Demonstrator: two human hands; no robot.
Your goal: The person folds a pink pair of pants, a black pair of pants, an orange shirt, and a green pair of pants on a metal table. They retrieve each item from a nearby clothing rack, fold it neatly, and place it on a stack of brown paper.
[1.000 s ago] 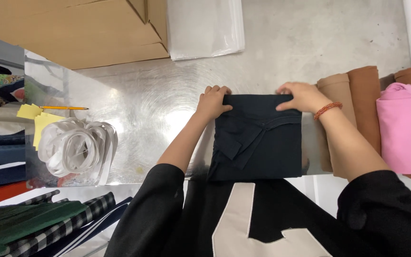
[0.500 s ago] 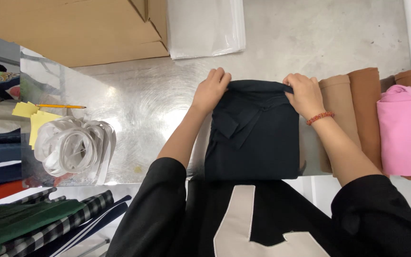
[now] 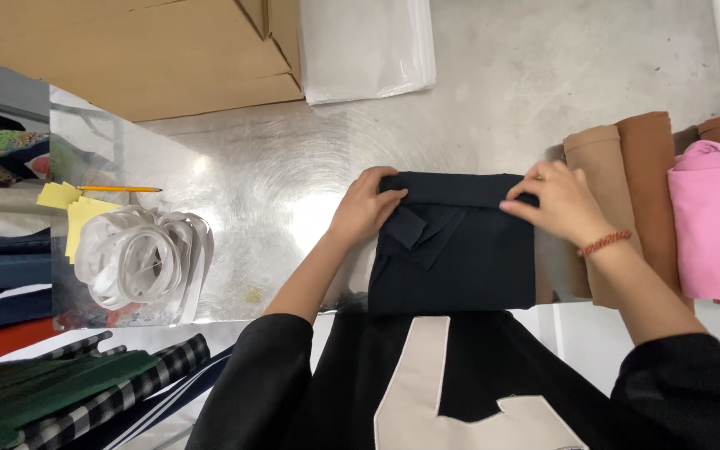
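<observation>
Head view. A folded, near-square black cloth garment (image 3: 452,246) lies on the brushed metal tabletop (image 3: 268,192) at its near edge, directly before the person. A narrow folded band runs along the garment's far edge, its long axis from nine to three o'clock. The left hand (image 3: 366,206) rests on the band's nine o'clock end, fingers curled over the corner and pinching the fabric; the right hand (image 3: 556,202), wearing a red bead bracelet (image 3: 603,242), presses the three o'clock end with fingers bent onto the cloth. Both hands touch the garment, so neither is nearer. The garment's body extends toward six o'clock from the fingers. Tan and brown folded cloths (image 3: 627,192) and a pink roll (image 3: 714,221) lie just beside it at three o'clock.
</observation>
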